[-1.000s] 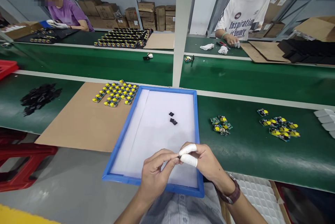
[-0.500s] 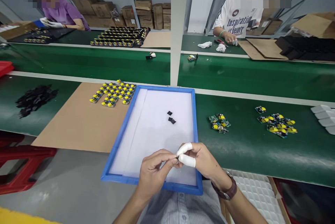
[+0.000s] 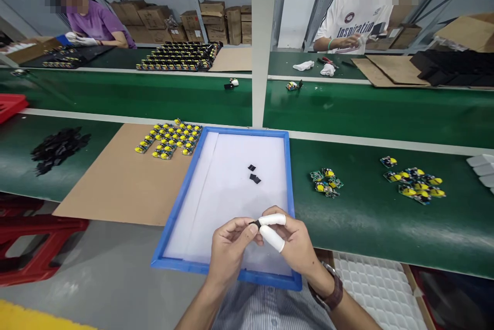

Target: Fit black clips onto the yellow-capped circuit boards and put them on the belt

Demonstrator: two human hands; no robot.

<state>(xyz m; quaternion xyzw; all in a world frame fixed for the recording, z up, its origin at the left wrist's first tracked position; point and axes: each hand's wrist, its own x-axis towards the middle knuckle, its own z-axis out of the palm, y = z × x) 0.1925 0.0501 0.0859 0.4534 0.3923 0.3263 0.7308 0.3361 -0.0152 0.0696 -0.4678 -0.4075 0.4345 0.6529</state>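
Note:
Over the near part of a white tray with a blue rim (image 3: pixel 287 165), both hands meet at a small black piece (image 3: pixel 256 224). My left hand (image 3: pixel 230 247) pinches it between thumb and fingers. My right hand (image 3: pixel 291 237), with white covers on thumb and forefinger, has those fingertips closed on the piece's right side. Farther up the tray lie small black pieces (image 3: pixel 255 179). Circuit boards with yellow parts (image 3: pixel 173 137) stand in rows on brown cardboard (image 3: pixel 127 180) to the left. More boards (image 3: pixel 326 181) lie right of the tray.
A black pile (image 3: pixel 59 147) lies far left, and another board group (image 3: pixel 419 183) far right. Beyond the upright post (image 3: pixel 264 52), a green conveyor (image 3: pixel 173 96) carries a few parts. Two people work behind it. A red stool (image 3: pixel 34 242) stands lower left.
The black piece shows more between my fingertips, and my hands have shifted slightly. Parts on the conveyor have moved right. The person at the back right has raised their hands from the table.

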